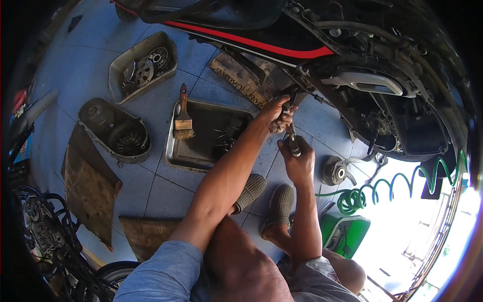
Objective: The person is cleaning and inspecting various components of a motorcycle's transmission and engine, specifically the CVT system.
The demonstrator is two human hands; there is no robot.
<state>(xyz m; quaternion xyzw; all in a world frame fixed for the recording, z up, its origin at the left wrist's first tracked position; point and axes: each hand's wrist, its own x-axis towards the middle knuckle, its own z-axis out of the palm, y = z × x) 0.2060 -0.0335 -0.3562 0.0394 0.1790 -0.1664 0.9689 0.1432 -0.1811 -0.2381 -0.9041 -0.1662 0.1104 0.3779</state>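
The left hand point(282, 115) has its fingers curled around the dark upper part of a metal tool point(290, 132), and the right hand point(298, 157) is closed around its lower end, where a rounded, shiny tip shows. The tool stands out between the 2 hands, just beside the underside of a motorbike point(241, 38) with glossy black panels and a smooth red stripe. What its upper end meets is hidden by the fingers.

To the left, a shallow rectangular metal tray point(170, 151) with rounded corners holds small dark parts. A paintbrush point(183, 123) with a wooden handle, a flat ferrule and coarse, stained bristles lies across its rim. Beyond it, a deep, grimy basin point(116, 85) holds round metal discs, 1 pierced with holes. An oblong, hollow casing point(113, 131), dull and greasy, lies nearby. Scuffed brown boards point(90, 189) with rough edges lie below it.

The floor point(161, 194) is of blue-grey tiles with dark joints. On it stand 2 clogs point(280, 204) with a dimpled texture, on the person's feet. To the right are a round metal part point(334, 171), a coiled green hose point(352, 200) and a green container point(358, 232), beside a bright, overexposed area.
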